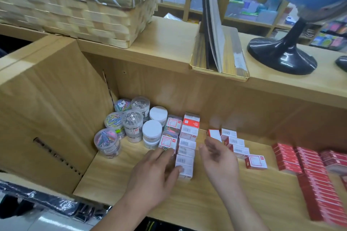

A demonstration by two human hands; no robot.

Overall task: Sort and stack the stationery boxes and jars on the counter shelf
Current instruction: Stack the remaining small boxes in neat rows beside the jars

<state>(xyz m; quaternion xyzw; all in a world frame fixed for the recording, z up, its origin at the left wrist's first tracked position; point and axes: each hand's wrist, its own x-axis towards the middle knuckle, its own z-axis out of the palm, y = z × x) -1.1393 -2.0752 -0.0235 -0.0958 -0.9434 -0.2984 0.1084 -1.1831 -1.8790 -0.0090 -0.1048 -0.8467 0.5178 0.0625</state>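
Note:
Several clear jars [120, 127] of coloured and metal clips stand at the shelf's back left, with white-lidded jars [152, 129] beside them. A row of stacked white and red boxes [186, 144] runs from the back toward me. My left hand [157, 170] touches the left side of the front box [185, 168], thumb on its near corner. My right hand [216, 157] hovers just right of the row, fingers loosely curled and holding nothing. A second line of small boxes [236, 148] lies behind it.
Rows of red boxes [309, 174] fill the shelf's right side. A wooden side panel [48, 108] closes the left. On the counter above sit a woven basket [78, 11], a gold tray [219, 52] with upright folders, and a globe's black base [281, 56].

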